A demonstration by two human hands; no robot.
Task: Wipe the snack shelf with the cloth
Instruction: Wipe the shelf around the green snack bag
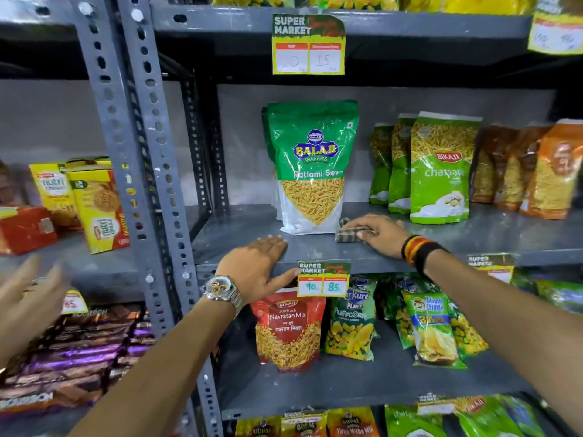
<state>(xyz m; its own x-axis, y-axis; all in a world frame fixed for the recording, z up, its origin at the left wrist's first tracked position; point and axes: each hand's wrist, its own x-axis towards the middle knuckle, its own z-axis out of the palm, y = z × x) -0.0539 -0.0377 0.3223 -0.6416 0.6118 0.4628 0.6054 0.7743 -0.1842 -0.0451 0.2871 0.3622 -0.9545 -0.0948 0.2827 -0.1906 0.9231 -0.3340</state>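
Nearest to me, below my left hand [258, 266], a red Navratan Mix pouch [288, 329] stands on the lower shelf, with a Puffcorn pack [351, 329] just to its right and a chips pack [433, 332] beyond that, under my right forearm. A price tag [323, 279] marked 90 and 85 hangs from the front lip of the snack shelf [239, 234], touching my left thumb. My left hand lies open, palm down, fingers flat on the shelf's front edge; a metal watch [222, 290] sits on that wrist. My right hand [378, 233] presses down on the cloth [347, 231], fingers spread over it rather than curled round it; striped bands [416, 249] circle that wrist. The cloth is a small bunched piece, dark with pale check lines, lying on the grey shelf surface directly under my right fingers. Only its left end shows; the rest is covered by my hand. Just beyond my fingertips, touching or nearly touching the cloth, stands an upright green Balaji Ratlami Sev pouch [312, 165], blocking the way towards the back. Farther right of my right hand stand green Bikaji packs [438, 168], then orange packs [549, 171]. Far left of my left hand, another person's blurred hand [28, 298] enters at the edge, cut off. Yellow biscuit boxes [97, 203] stand beyond it.
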